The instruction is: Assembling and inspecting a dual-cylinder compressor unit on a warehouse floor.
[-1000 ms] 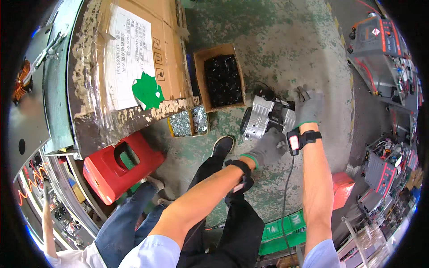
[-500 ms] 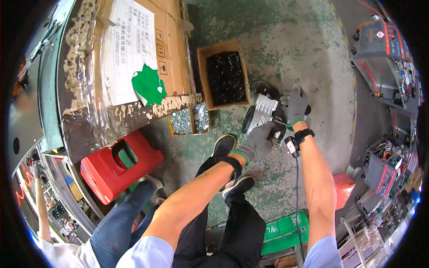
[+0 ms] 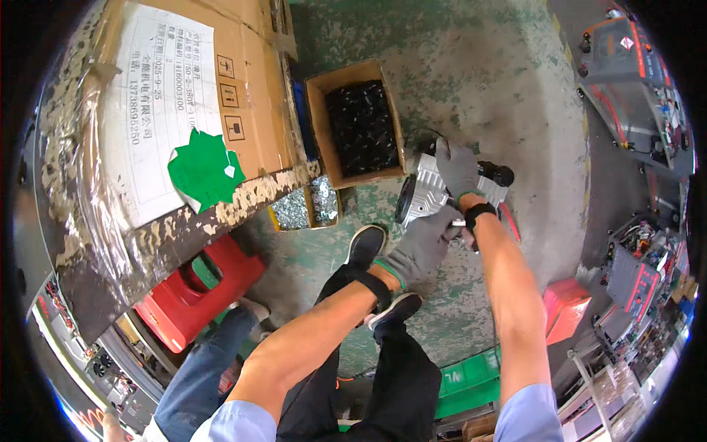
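- Head view, looking down: a seated person holds a silver ribbed metal motor housing (image 3: 426, 193) above a green-stained concrete floor (image 3: 471, 96), just right of an open cardboard box of dark small parts (image 3: 359, 127).
- Left hand (image 3: 421, 247), in a grey glove with a green cuff, is clenched around the lower side of the housing, fingers wrapped under its casing; a black strap sits on that wrist.
- Right hand (image 3: 456, 168), also grey-gloved, is clamped over the top of the housing, palm down, its grip closed on the casing beside a black knob-like end (image 3: 501, 174); a black wrist strap (image 3: 479, 214) circles the forearm.
- Below the hands, the person's black trousers and black shoes with pale soles (image 3: 366, 244) rest on the floor.
- Small yellow tray of shiny silver fasteners (image 3: 308, 208) lies on the floor just left of the shoes, touching the front of the dark-parts box.
- Large cardboard carton (image 3: 243, 88) with a white printed sheet and a green star-shaped sticker (image 3: 205, 168) fills the upper left, wrapped partly in clear film.
- Red plastic stool (image 3: 199, 291) stands beneath the carton's edge; another person's blue-trousered leg (image 3: 199, 376) shows near it.
- Green crate (image 3: 471, 379) and a red box (image 3: 565, 309) sit at lower right; grey machines line the right rim.
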Available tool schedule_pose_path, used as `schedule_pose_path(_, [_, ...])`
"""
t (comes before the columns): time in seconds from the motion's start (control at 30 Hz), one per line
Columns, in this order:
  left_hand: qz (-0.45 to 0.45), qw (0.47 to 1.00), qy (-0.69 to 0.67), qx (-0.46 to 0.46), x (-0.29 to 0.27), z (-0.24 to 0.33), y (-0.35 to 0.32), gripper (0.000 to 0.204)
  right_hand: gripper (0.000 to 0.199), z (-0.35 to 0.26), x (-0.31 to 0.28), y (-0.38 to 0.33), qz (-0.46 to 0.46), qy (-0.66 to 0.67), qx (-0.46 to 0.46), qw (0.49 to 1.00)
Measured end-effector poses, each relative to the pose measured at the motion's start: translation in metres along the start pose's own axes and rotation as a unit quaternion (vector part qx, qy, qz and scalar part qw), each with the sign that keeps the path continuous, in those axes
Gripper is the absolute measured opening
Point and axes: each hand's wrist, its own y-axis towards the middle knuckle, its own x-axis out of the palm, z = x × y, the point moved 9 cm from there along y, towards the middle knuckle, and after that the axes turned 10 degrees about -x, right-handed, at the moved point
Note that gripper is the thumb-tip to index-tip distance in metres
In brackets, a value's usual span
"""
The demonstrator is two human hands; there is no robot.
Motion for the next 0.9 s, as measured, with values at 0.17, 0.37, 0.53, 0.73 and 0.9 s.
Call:
schedule_pose_path(0.17, [-0.03,0.997,0.005,-0.064,-0.007,-0.012,0.002,0.027,0.035,0.053,-0.009,-0.009,-0.049,-0.009,0.009,0.999])
schedule_pose_path(0.37, [-0.052,0.853,0.485,-0.183,-0.065,-0.108,-0.081,0.04,0.039,0.025,-0.032,-0.111,0.033,0.578,0.282,0.765])
schedule_pose_path(0.53, [-0.023,0.974,-0.019,-0.223,-0.063,-0.016,-0.167,0.052,0.033,-0.092,-0.07,-0.197,0.127,0.661,0.334,0.66])
schedule_pose_path(0.73, [-0.027,0.803,-0.519,-0.29,-0.033,0.154,-0.247,0.055,0.029,-0.201,-0.121,-0.23,0.133,0.593,0.172,0.775])
schedule_pose_path(0.9, [-0.069,0.84,-0.531,-0.084,-0.052,0.184,-0.301,0.05,0.028,-0.38,-0.23,-0.224,0.063,0.658,0.112,0.742])
